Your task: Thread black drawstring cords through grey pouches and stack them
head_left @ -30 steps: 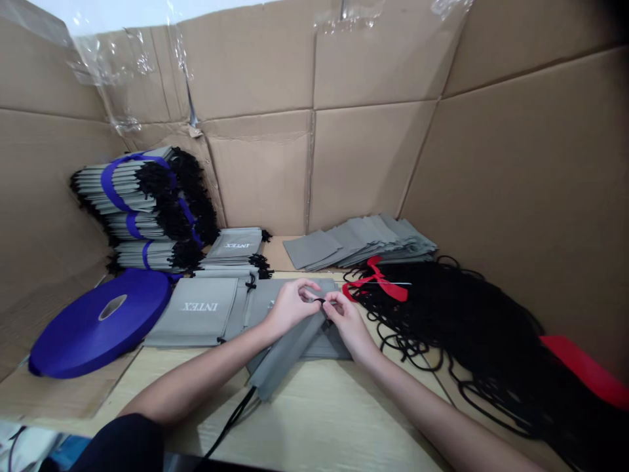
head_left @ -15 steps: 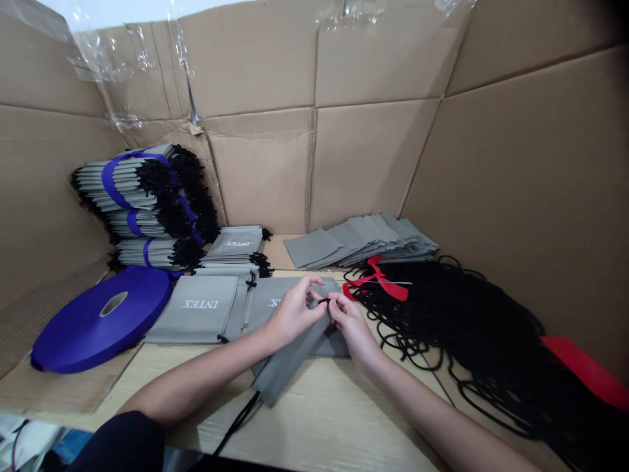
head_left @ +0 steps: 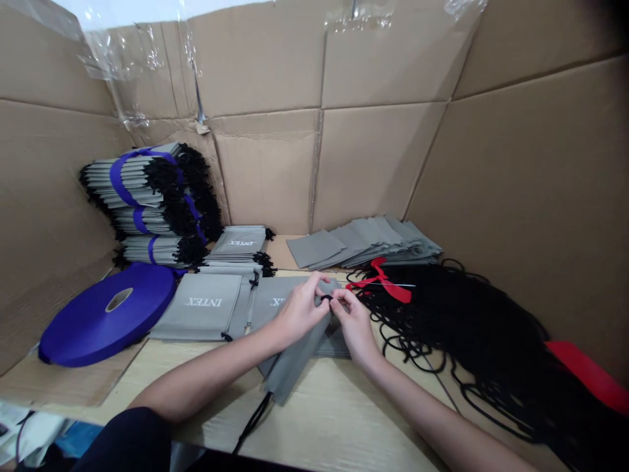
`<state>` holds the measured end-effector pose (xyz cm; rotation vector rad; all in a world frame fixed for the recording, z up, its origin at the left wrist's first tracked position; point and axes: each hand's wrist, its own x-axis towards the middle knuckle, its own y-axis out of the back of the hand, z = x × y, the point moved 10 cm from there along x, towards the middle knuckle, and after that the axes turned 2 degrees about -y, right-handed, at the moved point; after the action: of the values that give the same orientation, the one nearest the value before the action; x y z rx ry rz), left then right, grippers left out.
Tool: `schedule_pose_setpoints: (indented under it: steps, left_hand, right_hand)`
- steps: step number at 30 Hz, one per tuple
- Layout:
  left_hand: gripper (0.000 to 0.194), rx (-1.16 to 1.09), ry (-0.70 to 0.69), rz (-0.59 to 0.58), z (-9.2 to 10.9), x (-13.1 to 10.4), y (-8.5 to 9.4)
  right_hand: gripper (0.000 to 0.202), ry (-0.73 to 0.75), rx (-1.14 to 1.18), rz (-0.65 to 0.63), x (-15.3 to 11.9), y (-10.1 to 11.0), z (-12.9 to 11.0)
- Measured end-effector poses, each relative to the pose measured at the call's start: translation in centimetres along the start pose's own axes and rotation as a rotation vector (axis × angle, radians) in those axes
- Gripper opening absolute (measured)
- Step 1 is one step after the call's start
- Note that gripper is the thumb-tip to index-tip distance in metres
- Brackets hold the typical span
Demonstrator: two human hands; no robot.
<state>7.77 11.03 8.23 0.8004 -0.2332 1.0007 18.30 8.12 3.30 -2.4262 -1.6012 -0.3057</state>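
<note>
My left hand (head_left: 307,307) pinches a short piece of black cord (head_left: 326,298) at the upper end of a grey fabric pouch (head_left: 291,368). Fingertips of my right hand (head_left: 352,321) are closed on the same cord from the right. The pouch hangs slantwise below my hands, and a black cord loop (head_left: 254,419) trails from its lower end. Beneath it lie more grey pouches, one showing part of a white print (head_left: 278,301). Just left are flat grey pouches (head_left: 199,305) marked INTEX.
A purple ribbon roll (head_left: 98,324) and bundled pouches (head_left: 137,177) stand at left. Grey pieces (head_left: 366,241) fan out at the back. Black cords (head_left: 472,328) with a red tie (head_left: 388,283) cover the right. Cardboard walls (head_left: 373,157) surround the table (head_left: 339,419).
The whole view has shifted slightly, with things appearing a little further right. Both hands stay on the cord, with small changes in the fingers.
</note>
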Motion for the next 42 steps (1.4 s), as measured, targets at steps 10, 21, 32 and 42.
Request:
schedule_pose_setpoints:
  steps: [10,21,32,42]
  left_hand:
    - [0.018,-0.41,0.297,-0.078,-5.0,0.6,-1.9]
    - [0.015,-0.012,0.065,-0.027,-1.8,0.0,-0.4]
    - [0.008,0.048,0.071,-0.063,-2.4,-0.2,-1.0]
    - [0.024,-0.388,0.27,-0.242,-4.6,0.2,-2.9]
  right_hand:
    - [0.027,-0.105,0.015,-0.034,0.5,0.0,1.3]
    - [0.03,-0.106,0.037,-0.002,0.0,0.1,1.2]
    - [0.03,-0.194,0.103,0.016,-0.7,0.1,2.2]
    - [0.026,-0.47,0.412,-0.089,-1.0,-1.0,3.6]
